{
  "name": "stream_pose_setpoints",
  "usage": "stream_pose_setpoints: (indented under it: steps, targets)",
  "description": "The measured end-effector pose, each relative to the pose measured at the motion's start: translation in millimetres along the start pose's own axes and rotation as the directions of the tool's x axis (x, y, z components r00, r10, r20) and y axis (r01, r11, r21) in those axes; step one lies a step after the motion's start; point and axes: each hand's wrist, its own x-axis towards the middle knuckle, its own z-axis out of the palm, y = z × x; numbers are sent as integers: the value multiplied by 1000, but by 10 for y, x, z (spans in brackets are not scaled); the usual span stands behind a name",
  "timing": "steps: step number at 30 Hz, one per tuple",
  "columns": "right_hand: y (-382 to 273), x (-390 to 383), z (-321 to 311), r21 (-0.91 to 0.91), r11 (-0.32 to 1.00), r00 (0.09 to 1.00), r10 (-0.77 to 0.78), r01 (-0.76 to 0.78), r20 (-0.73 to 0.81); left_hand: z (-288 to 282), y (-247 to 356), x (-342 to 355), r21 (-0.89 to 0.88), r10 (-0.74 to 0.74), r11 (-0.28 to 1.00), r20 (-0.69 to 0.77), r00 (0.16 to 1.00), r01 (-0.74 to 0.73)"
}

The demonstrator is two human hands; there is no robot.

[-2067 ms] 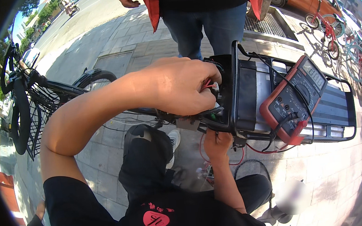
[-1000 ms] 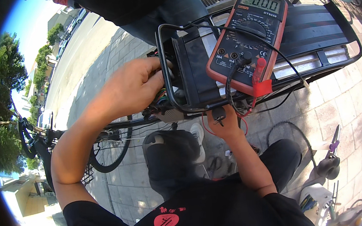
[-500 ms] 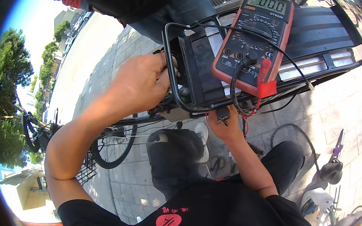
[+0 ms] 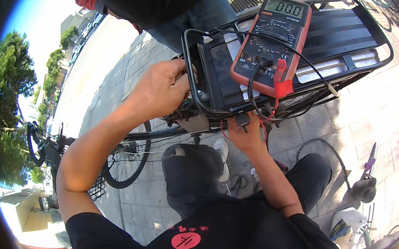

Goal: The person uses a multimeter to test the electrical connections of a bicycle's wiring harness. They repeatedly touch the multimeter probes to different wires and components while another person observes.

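My left hand (image 4: 169,89) reaches into the front end of a black rear rack (image 4: 196,98), its fingers curled in beside the battery case (image 4: 226,82). The fingertips and whatever they pinch are hidden by the rack tube. Below the rack's near side, my right hand (image 4: 246,133) is raised against the underside, next to a black lock with a key (image 4: 243,120). Its fingertips are out of sight behind the rack. A red and black multimeter (image 4: 271,44) lies tilted on top of the battery, its display lit. From it run a black lead (image 4: 310,59) and a red lead (image 4: 271,115).
Another person in jeans (image 4: 208,19) stands across the rack. Bundled wires and a finned metal box (image 4: 194,125) sit ahead of it. On the paving at right lie a dark tool with a cable (image 4: 363,189) and a white bag (image 4: 348,220). A bicycle wheel (image 4: 130,163) is at left.
The rack and multimeter appear shifted slightly left in the view. My right hand has turned a little and sits further left under the rack. My left hand stays at the rack's front end.
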Motion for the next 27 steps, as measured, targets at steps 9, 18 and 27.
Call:
stream_pose_setpoints:
  steps: [9,18,27]
  targets:
    - [-131,-19,94,-16,997,988,67,-70,-139,-4,-251,-37,-329,-89,938,85,992,112]
    - [-119,-27,120,-20,999,974,38,-43,-223,-43,-111,-89,-103,-82,991,-12,997,80]
    - [68,-46,-15,-112,993,981,-41,20,-191,-98,-51,-44,47,121,992,-59,991,-118]
